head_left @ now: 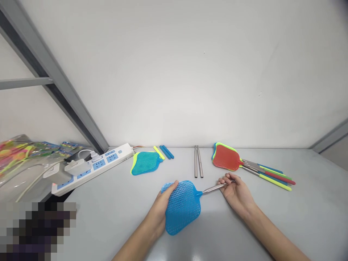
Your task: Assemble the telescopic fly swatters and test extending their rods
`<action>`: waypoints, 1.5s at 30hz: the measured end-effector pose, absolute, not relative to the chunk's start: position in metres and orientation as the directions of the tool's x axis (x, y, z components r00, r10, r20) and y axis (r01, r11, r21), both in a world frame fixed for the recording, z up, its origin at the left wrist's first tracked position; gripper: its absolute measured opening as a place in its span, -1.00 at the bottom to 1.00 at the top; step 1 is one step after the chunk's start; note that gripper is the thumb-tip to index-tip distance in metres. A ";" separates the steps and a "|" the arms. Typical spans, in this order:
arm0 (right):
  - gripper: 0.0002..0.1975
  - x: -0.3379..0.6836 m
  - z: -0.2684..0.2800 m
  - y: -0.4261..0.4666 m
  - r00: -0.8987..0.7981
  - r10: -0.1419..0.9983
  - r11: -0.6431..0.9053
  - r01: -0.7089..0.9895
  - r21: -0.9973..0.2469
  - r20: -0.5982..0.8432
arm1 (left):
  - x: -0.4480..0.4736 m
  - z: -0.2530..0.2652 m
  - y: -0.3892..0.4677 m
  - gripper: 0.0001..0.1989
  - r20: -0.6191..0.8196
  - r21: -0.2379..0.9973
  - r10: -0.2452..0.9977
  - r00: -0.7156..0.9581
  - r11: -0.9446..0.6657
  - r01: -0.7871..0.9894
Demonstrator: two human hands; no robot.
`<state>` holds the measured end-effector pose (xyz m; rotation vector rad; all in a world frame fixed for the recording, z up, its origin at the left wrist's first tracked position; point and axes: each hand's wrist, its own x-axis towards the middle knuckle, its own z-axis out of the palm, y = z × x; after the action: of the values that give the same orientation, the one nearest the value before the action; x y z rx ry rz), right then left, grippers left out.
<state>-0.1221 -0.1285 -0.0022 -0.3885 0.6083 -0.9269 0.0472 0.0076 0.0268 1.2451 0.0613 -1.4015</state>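
My left hand (pixel 159 212) is closed on the edge of a blue fly swatter head (pixel 185 210), with the thumb lying over the mesh. A metal rod (pixel 212 189) runs from the head's neck towards the right. My right hand (pixel 237 195), palm up, has its fingers and thumb closed round the far part of that rod. Beyond my hands, two loose metal rods (pixel 199 163) lie side by side. To the left lie a teal swatter head (pixel 146 163) over a yellow one, and blue and yellow handle sleeves (pixel 166 152).
At the back right is a stack of several swatters with rods and coloured handles, a red swatter head (pixel 225 157) on top. A white power strip (pixel 98 166) with plugs runs along the left edge. Plastic-wrapped goods (pixel 19 152) lie beyond it. A wall (pixel 206 79) closes off the back.
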 end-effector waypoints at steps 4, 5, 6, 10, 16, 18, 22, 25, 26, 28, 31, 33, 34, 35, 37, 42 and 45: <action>-0.92 -0.122 0.000 -0.129 0.494 -0.817 0.566 0.588 -0.578 -0.297 | 0.055 0.027 0.008 -0.63 -0.644 0.630 -0.717 0.267 -0.299 0.717; -0.92 -0.122 0.001 -0.128 0.504 -0.813 0.569 0.582 -0.582 -0.291 | 0.056 0.027 0.008 -0.63 -0.635 0.640 -0.724 0.268 -0.300 0.707; -0.93 -0.122 0.001 -0.128 0.514 -0.809 0.572 0.575 -0.586 -0.285 | 0.057 0.026 0.008 -0.63 -0.627 0.651 -0.730 0.273 -0.298 0.698; -0.92 -0.123 0.004 -0.126 0.543 -0.797 0.571 0.537 -0.621 -0.264 | 0.060 0.026 0.007 -0.67 -0.607 0.673 -0.737 0.297 -0.278 0.686; -0.87 -0.124 0.006 -0.126 0.571 -0.786 0.562 0.500 -0.659 -0.237 | 0.062 0.027 0.005 -0.73 -0.603 0.669 -0.739 0.299 -0.265 0.694; -0.87 -0.124 0.006 -0.126 0.579 -0.780 0.568 0.497 -0.657 -0.236 | 0.063 0.028 0.005 -0.72 -0.601 0.676 -0.738 0.306 -0.266 0.687; -0.86 -0.123 0.007 -0.125 0.584 -0.779 0.560 0.488 -0.669 -0.227 | 0.069 0.027 0.005 -0.71 -0.589 0.703 -0.741 0.323 -0.273 0.656; -0.85 -0.123 0.007 -0.125 0.585 -0.782 0.547 0.481 -0.685 -0.214 | 0.072 0.025 0.005 -0.71 -0.578 0.707 -0.753 0.316 -0.269 0.654; -0.85 -0.123 0.007 -0.125 0.587 -0.782 0.546 0.481 -0.686 -0.210 | 0.072 0.024 0.005 -0.71 -0.574 0.707 -0.756 0.314 -0.265 0.655; -0.84 -0.124 0.006 -0.125 0.595 -0.777 0.548 0.480 -0.685 -0.204 | 0.072 0.023 0.005 -0.71 -0.570 0.708 -0.758 0.318 -0.257 0.658; -0.83 -0.125 0.005 -0.126 0.605 -0.769 0.559 0.477 -0.678 -0.208 | 0.072 0.024 0.005 -0.70 -0.576 0.701 -0.756 0.312 -0.260 0.665; -0.82 -0.124 0.004 -0.125 0.600 -0.771 0.558 0.473 -0.682 -0.215 | 0.073 0.026 0.005 -0.69 -0.579 0.698 -0.750 0.319 -0.254 0.669; -0.81 -0.124 0.004 -0.124 0.596 -0.774 0.553 0.470 -0.688 -0.215 | 0.074 0.026 0.005 -0.69 -0.578 0.700 -0.747 0.327 -0.248 0.670; -0.80 -0.123 0.003 -0.123 0.592 -0.777 0.545 0.465 -0.698 -0.212 | 0.075 0.026 0.005 -0.69 -0.577 0.704 -0.743 0.339 -0.241 0.668; -0.74 -0.122 0.002 -0.120 0.587 -0.784 0.525 0.452 -0.721 -0.202 | 0.077 0.026 0.005 -0.70 -0.573 0.715 -0.736 0.360 -0.234 0.659; -0.68 -0.121 0.002 -0.118 0.613 -0.765 0.522 0.408 -0.749 -0.199 | 0.078 0.024 0.004 -0.71 -0.562 0.743 -0.729 0.390 -0.239 0.625; -0.69 -0.122 0.003 -0.119 0.619 -0.756 0.529 0.383 -0.758 -0.215 | 0.076 0.025 0.004 -0.70 -0.566 0.745 -0.721 0.401 -0.238 0.623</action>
<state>-0.1217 -0.1188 0.0035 -0.7301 0.5745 -0.7260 0.0763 0.0044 0.0247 1.3059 -0.0989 -1.2567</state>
